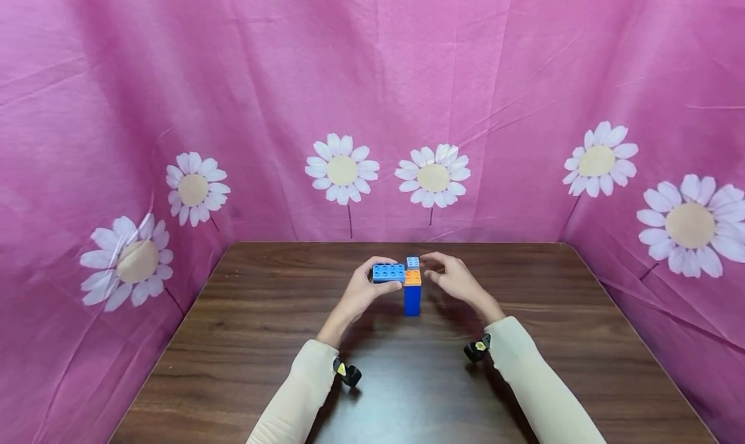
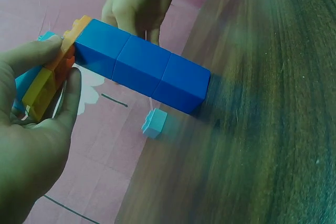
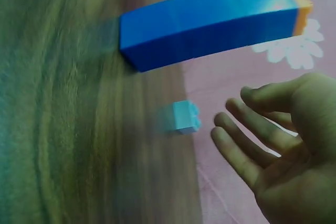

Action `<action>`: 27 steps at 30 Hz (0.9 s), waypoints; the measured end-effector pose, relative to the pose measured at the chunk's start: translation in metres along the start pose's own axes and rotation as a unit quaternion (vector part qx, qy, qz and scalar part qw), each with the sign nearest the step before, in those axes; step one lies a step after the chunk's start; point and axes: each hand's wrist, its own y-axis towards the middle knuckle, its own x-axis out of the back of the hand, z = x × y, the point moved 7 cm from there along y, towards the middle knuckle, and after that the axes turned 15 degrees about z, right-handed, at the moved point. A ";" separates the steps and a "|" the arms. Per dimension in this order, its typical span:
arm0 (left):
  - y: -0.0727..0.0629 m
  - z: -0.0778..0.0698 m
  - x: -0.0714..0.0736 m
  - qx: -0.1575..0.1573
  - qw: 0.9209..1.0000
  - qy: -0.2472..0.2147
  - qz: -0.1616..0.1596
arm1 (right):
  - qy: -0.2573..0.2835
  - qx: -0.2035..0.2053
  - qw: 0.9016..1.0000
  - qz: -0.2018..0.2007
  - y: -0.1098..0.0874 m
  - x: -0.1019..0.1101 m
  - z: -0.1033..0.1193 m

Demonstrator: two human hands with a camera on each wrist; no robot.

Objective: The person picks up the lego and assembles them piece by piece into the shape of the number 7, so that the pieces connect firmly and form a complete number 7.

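Observation:
A tower of dark blue toy building bricks (image 1: 412,300) stands upright on the table, capped by an orange brick (image 1: 412,276). Beside the orange cap, on the left, is a long light blue brick (image 1: 388,272); a yellow brick (image 2: 42,88) shows next to it in the left wrist view. My left hand (image 1: 363,287) grips these side bricks, thumb in front and fingers behind. A small pale blue brick (image 3: 186,117) stands by itself on the table behind the tower. To the right of it my right hand (image 1: 456,278) hovers with loosely bent fingers, touching nothing.
The brown wooden table (image 1: 244,366) spreads around the tower. A pink cloth with white daisies (image 1: 384,75) hangs along its back and sides. Black wrist cameras (image 1: 349,373) sit on both forearms, near the sleeve cuffs.

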 end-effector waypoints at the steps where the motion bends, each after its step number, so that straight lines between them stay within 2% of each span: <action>1: 0.001 0.000 0.000 0.000 1.000 0.000 0.002 | -0.004 -0.007 1.000 0.000 0.004 0.000 -0.003; 7: 0.004 -0.004 -0.004 -0.001 1.000 0.006 0.011 | -0.037 -0.038 0.998 0.025 0.026 -0.001 -0.013; 14: 0.006 0.002 -0.007 0.002 0.999 -0.040 0.009 | -0.096 -0.046 0.993 0.045 0.043 -0.013 -0.021; 17: 0.006 0.005 -0.008 0.005 0.998 -0.059 0.009 | -0.114 -0.051 0.991 0.047 0.044 -0.017 -0.021; 27: 0.006 0.018 -0.010 0.001 0.994 -0.111 0.015 | -0.109 -0.073 0.991 0.010 0.032 -0.025 -0.021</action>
